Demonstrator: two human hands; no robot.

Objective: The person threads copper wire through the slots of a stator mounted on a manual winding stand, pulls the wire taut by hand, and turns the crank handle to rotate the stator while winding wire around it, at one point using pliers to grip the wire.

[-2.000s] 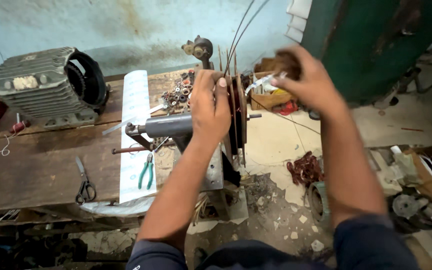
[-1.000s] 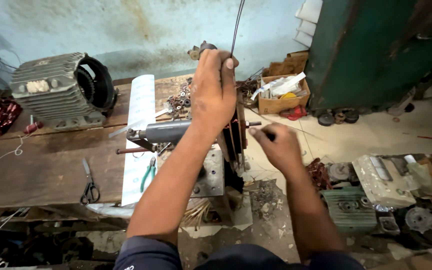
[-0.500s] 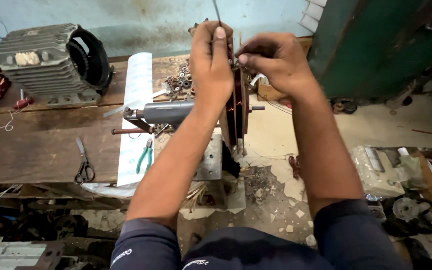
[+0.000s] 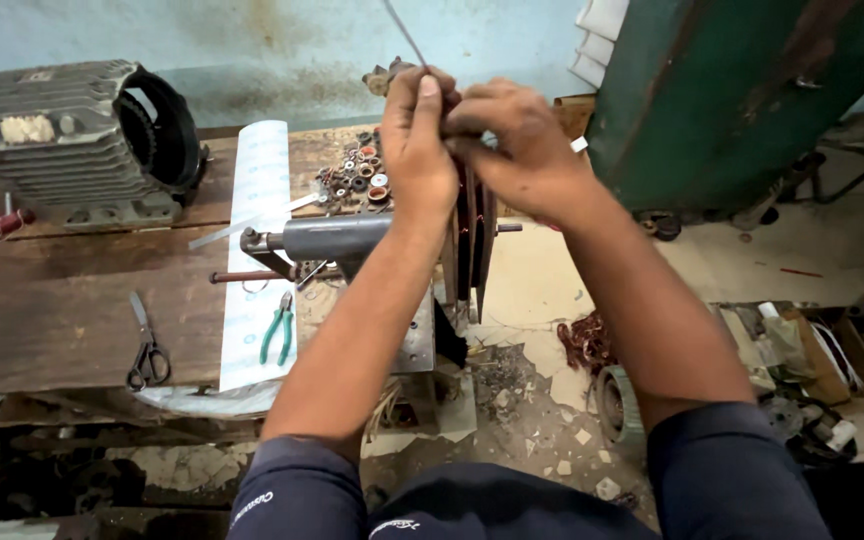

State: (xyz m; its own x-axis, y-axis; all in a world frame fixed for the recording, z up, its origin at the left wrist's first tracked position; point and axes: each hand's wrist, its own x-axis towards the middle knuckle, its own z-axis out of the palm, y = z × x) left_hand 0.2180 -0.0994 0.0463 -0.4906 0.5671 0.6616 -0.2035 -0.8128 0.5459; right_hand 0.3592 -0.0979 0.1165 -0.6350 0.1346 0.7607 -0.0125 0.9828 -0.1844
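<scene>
Presently, upper centre of frame: left hand (image 4: 420,150) and right hand (image 4: 522,150), each grip pinched on the thin wire (image 4: 402,30) above the winding former (image 4: 472,250); some copper turns laid, winding unfinished.

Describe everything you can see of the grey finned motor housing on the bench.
The motor housing lies on its side at the far left of the wooden bench, near the wall. It looks like cast metal, dull grey and dusty, with rows of parallel cooling fins along its body. Its round open end faces right, ringed in black. A pale patch sits on top, and a flat foot with holes rests on the wood. Neither hand touches it; its left edge is cut off by the frame.
</scene>
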